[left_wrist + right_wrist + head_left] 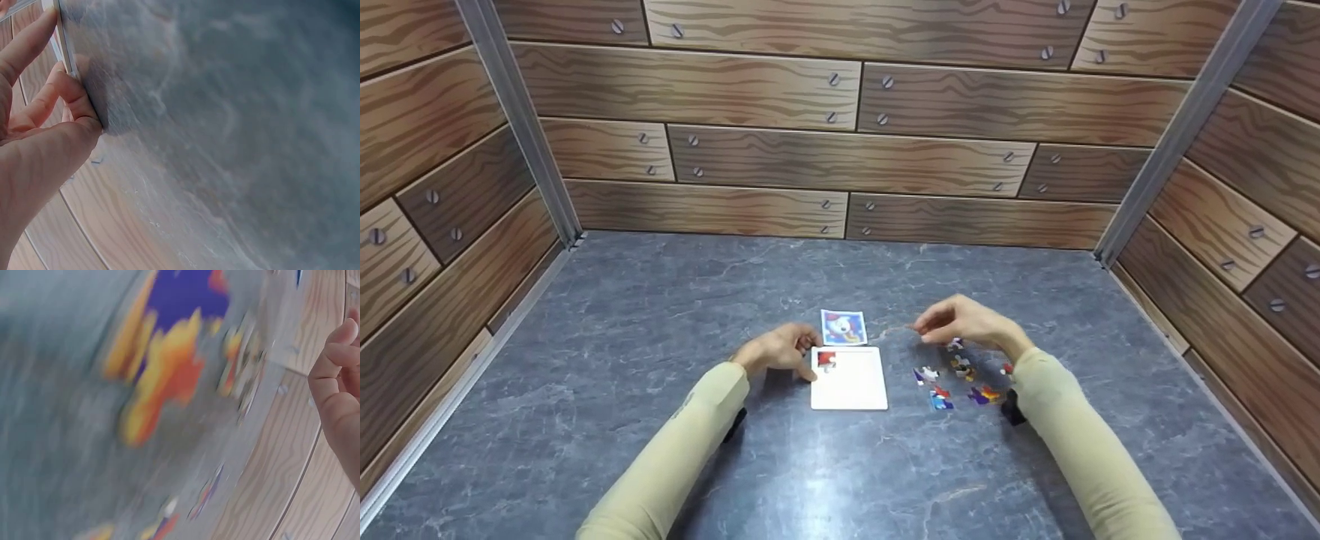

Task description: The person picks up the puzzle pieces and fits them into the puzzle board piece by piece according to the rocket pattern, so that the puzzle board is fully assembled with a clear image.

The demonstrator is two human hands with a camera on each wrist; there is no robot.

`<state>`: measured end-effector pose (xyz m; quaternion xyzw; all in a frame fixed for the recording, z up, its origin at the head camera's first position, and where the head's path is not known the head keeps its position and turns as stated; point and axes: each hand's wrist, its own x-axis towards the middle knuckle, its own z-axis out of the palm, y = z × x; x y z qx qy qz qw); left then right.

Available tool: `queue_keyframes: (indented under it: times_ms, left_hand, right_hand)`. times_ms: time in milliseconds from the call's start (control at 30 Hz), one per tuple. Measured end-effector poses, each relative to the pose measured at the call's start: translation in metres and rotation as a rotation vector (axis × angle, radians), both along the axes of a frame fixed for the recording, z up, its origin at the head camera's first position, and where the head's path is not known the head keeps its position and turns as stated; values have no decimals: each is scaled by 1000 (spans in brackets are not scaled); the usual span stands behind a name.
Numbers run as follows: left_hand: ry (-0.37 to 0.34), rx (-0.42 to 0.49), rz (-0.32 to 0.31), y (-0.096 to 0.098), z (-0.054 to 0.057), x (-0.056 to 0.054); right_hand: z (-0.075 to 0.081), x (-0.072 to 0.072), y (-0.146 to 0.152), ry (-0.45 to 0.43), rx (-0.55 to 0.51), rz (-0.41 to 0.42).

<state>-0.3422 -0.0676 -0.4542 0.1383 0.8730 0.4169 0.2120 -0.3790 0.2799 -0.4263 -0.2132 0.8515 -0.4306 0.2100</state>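
A white puzzle board [851, 386] lies flat before me, with a red puzzle piece [826, 358] in its upper left corner. My left hand [780, 349] rests at the board's left side, thumb on the edge and a finger near the top corner. Just behind the board lies a small picture card [844, 328] showing a white figure on blue. Above the table, right of the card, my right hand [964, 321] has its thumb and fingertips drawn together; I cannot tell whether a piece is between them. Under and in front of it lie loose puzzle pieces [984, 394].
Several of the colourful pieces are scattered right of the board, including a white and purple piece [928, 375] and a blue and red piece [940, 399]. A grey marbled table [660, 315] carries everything. Wood-patterned walls [840, 161] enclose it at the back and sides.
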Motion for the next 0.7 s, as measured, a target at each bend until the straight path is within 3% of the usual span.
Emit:
queue_keyframes:
  times_ms: [700]
  left_hand:
    - [10,12,-17,0,-1,-2]
  right_hand:
    - [-5,-14,49,39,67,-103]
